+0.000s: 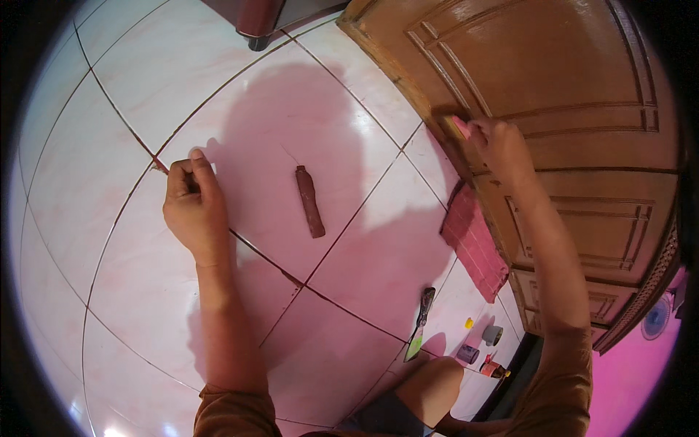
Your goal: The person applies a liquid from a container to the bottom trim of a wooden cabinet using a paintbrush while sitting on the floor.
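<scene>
Brown-sleeved forearms rise from below, with the person's bent bare knee (437, 379) between them. Above a large white-and-pink glossy floor tile (364, 269), near its left corner, the left hand (195, 204) is curled with its thumb against the forefinger; whether it pinches anything cannot be told. At the bottom edge of a varnished brown wooden panel (568, 65), the right hand (502, 146) grips a small flat pink piece (461, 127). One narrow dark-brown wrapped stick (309, 204), a fine thread at its tip, lies inside the tile near its lower-right edge. Along the panel's bottom edge rests a red checked cloth (475, 240); farther down lie a black-handled scraper (420, 324), a small yellow cap (469, 323), a round grey container (493, 335) and a brown bottle (494, 370).
</scene>
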Available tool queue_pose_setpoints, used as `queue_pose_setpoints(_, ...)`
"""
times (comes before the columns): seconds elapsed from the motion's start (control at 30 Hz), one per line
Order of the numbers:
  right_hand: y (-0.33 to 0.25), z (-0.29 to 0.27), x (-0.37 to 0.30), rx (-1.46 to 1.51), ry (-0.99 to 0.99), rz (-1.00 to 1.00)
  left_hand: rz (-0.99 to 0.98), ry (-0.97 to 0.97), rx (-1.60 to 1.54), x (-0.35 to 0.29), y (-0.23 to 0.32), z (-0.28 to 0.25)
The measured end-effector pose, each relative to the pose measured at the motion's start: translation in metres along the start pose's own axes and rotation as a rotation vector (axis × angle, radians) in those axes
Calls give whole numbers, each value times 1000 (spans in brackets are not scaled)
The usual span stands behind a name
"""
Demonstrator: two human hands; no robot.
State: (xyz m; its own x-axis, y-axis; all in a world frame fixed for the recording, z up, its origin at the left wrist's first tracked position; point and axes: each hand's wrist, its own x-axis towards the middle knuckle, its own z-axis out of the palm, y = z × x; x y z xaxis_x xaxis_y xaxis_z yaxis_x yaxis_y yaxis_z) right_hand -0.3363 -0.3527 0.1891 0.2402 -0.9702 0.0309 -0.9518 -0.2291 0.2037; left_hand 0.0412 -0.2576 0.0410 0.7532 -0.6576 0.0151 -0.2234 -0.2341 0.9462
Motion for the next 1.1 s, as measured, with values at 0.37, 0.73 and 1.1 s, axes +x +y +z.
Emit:
queue_pose_setpoints(0.37, -25, 10, 18, 96, 104, 28, 65, -13, -31, -2, -1, -1)
queue_pose_setpoints(0.73, -14, -9, -45, -92, 46, 80, 102, 19, -1, -1, -6, -1)
queue_pose_setpoints(1.1, 13, 21, -69, -156, 15, 32, 52, -20, 41, -1, -5, -2)
